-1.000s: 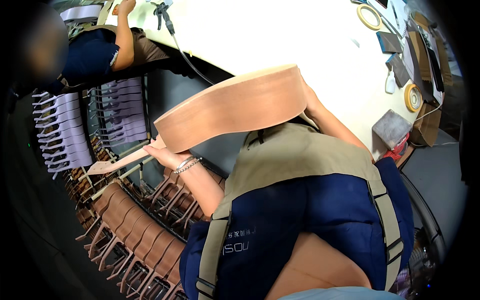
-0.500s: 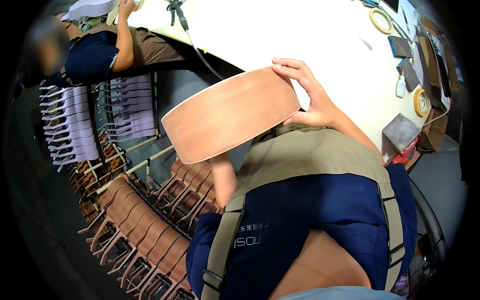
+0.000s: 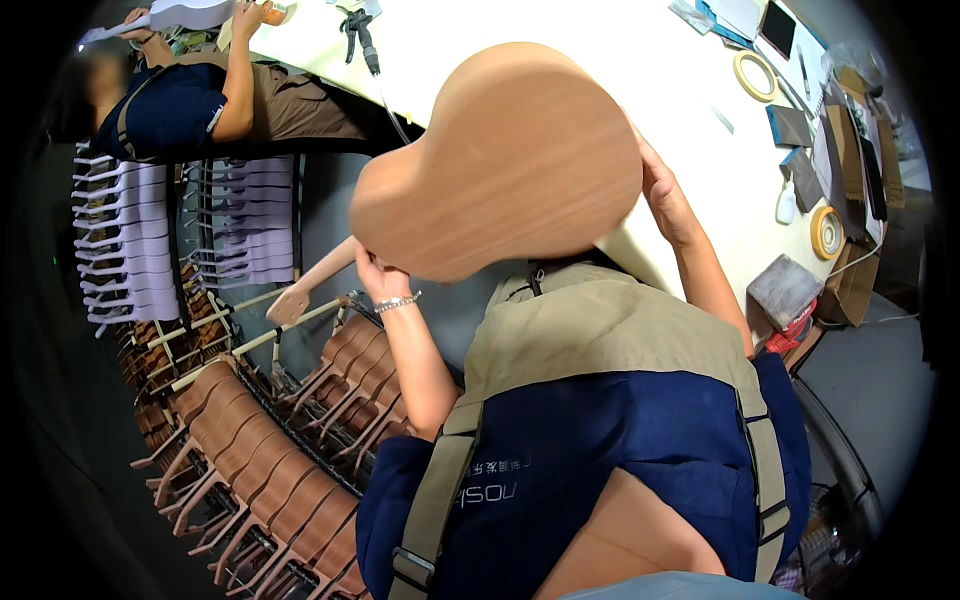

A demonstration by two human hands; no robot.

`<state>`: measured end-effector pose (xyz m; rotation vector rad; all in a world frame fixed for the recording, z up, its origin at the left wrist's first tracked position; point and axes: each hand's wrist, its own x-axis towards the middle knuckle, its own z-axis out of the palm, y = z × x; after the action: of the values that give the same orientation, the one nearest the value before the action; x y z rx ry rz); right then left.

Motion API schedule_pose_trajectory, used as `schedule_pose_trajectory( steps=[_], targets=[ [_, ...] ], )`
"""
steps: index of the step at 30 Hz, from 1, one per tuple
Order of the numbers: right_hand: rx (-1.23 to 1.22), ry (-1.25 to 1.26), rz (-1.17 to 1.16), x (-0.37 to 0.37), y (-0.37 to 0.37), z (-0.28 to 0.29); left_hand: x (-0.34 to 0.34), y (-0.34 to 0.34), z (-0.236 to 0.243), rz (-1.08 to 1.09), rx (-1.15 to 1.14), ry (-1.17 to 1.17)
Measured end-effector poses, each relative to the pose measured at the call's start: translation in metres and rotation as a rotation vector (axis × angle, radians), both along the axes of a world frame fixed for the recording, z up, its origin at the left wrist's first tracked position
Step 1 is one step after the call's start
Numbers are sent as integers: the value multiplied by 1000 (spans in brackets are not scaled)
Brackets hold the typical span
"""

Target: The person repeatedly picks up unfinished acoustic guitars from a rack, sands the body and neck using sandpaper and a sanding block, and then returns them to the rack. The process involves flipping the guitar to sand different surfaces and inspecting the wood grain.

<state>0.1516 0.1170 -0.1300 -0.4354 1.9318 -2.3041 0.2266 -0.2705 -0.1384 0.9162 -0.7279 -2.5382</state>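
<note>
Between my two hands is a bare-wood ukulele [image 3: 520,165], its broad flat face without a soundhole turned up toward me. Its neck and headstock [image 3: 300,290] point down to the left. My left hand [image 3: 382,280], with a chain bracelet at the wrist, grips it where the neck meets the body. At the rounded wide end, my right hand [image 3: 668,200] holds the rim, and some of its fingers are hidden behind the body. The ukulele is held above the near edge of a pale worktable [image 3: 690,120].
Racks of brown ukuleles [image 3: 270,450] and lilac ukuleles [image 3: 130,240] stand at left. A co-worker [image 3: 190,100] handles a pale ukulele [image 3: 190,12]. An air gun [image 3: 360,40] lies at the back. Tape rolls [image 3: 827,232], sanding blocks [image 3: 790,126] and a grey block [image 3: 785,292] are at right.
The ukulele has turned from its curved side to its broad flat face, and its neck has come into view. My left hand now shows at the neck; my right hand has moved slightly right.
</note>
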Motion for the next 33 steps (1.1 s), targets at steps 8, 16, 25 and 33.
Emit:
schedule_pose_trajectory(
  steps=[8, 16, 25, 33],
  targets=[
    [-38, -170, -18, 0, 0, -26, -34, 41, 60, 54, -327, 394],
    [225, -19, -82, 2, 9, -2, -40, 66, 85, 56, -575, 329],
    [703, 340, -170, 0, 20, 40, -42, 123, 122, -45, -770, 399],
    [976, 436, -168, -2, 19, 62, -53, 158, 134, -277, -831, 618]
  ],
)
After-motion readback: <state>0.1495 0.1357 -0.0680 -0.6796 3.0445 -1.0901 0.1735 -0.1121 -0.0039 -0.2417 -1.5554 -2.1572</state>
